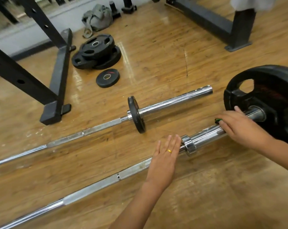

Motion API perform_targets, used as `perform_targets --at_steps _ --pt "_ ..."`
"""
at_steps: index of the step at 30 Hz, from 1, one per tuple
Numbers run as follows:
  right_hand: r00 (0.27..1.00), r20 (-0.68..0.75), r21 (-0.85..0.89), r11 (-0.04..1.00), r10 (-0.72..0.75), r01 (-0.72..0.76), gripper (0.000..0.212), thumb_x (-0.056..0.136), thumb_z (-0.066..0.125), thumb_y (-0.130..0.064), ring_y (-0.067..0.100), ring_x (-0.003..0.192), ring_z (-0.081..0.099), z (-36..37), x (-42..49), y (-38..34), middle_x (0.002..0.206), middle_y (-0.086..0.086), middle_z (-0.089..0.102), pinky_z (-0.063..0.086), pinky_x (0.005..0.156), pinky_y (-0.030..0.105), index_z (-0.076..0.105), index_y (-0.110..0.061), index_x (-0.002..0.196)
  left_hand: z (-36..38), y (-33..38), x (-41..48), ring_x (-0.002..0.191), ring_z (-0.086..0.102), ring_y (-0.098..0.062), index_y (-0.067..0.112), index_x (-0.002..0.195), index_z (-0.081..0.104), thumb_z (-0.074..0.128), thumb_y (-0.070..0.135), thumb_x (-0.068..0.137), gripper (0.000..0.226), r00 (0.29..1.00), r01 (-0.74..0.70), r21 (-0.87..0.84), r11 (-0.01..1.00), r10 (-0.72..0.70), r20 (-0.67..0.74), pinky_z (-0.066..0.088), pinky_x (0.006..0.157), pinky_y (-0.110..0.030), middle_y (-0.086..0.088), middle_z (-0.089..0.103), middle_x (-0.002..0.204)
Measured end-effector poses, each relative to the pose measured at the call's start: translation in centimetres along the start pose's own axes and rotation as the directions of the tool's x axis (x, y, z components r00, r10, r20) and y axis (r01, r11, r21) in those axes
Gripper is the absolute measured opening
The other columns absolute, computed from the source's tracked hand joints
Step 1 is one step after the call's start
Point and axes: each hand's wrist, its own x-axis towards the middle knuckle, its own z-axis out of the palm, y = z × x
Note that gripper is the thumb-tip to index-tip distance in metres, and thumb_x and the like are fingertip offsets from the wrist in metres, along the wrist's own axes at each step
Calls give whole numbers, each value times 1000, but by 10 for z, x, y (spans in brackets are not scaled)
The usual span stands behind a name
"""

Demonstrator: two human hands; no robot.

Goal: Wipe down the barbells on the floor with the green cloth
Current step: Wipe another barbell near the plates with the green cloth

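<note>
- Wiping is judged under way on the near barbell's sleeve: the cloth, mostly hidden, is pressed there by the right hand, fingers curled round it.
- The left hand is laid over the shaft, fingers straight and close together, probably to stop rolling.
- The far barbell is left untouched.

both hands on the near barbell, plate end.
right hand wrapped over the chrome sleeve just inboard of the big black plate, a bit of green cloth showing at my fingers. left hand flat, fingers straight, lying across the shaft right beside the collar. far barbell lies roughly parallel on the wood floor, one small plate on it. loose plates and a rack foot beyond.
</note>
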Motion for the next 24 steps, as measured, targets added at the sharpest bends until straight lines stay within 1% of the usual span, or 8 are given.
perform_targets --at_steps 3,5,8,11,15,17,20,24 --pt "996 0 1 996 88 -88 28 100 48 -16 28 112 61 -8 5 16 111 9 67 15 120 46 65 -9 121 0 0 0 154 -8 -17 13 162 2 19 0 76 89 1000 1 3 1000 -1 -12 -5 124 -45 1 1 170" --pt "989 -22 24 989 144 -143 28 100 48 -14 30 115 59 -9 4 15 114 11 67 15 119 49 65 -8 121 0 1 0 155 -6 -18 13 162 4 27 -4 78 89 1000 2 -1 1000 -2 -27 -5 123 -44 0 3 170" --pt "997 -21 67 995 77 -76 30 101 48 -15 25 122 55 1 -5 1 120 7 64 13 120 46 63 -9 125 3 1 -1 154 -13 -17 14 162 0 43 -8 82 94 999 -2 -5 1000 2 -32 -10 122 -44 1 -1 170" --pt "999 28 63 998 18 -20 34 102 46 -20 21 122 55 0 -6 5 122 5 64 11 121 41 61 -10 130 3 2 -2 153 -14 -17 14 162 0 46 -9 83 95 999 -10 -1 1000 10 -35 -11 121 -44 0 -1 170" --pt "986 -21 54 985 164 -163 31 102 45 -17 26 122 55 -9 -5 9 121 10 65 11 120 44 63 -9 126 4 4 -3 154 -8 -18 13 162 4 50 -9 82 95 999 -1 19 1000 2 -41 -5 122 -45 -1 5 170" --pt "989 -33 73 987 145 -142 31 102 45 -15 27 123 53 -3 -10 -6 121 11 63 14 120 44 62 -7 127 4 5 -4 154 -7 -19 12 162 5 51 -9 82 95 999 -2 17 1000 2 -35 -3 123 -45 -2 6 170" --pt "999 12 37 998 44 -45 34 102 45 -19 26 124 54 1 -16 -11 123 9 63 16 120 41 60 -7 131 4 5 -6 155 -8 -19 12 162 3 52 -10 80 98 1000 -10 32 999 11 -22 -3 123 -44 -1 2 170" --pt "985 -19 38 984 173 -172 34 103 41 -21 26 122 54 -6 -14 6 121 9 64 16 120 43 62 -9 127 7 5 -6 156 -6 -20 13 162 2 52 -12 78 101 999 -12 35 999 13 -30 -3 123 -44 -1 2 170"
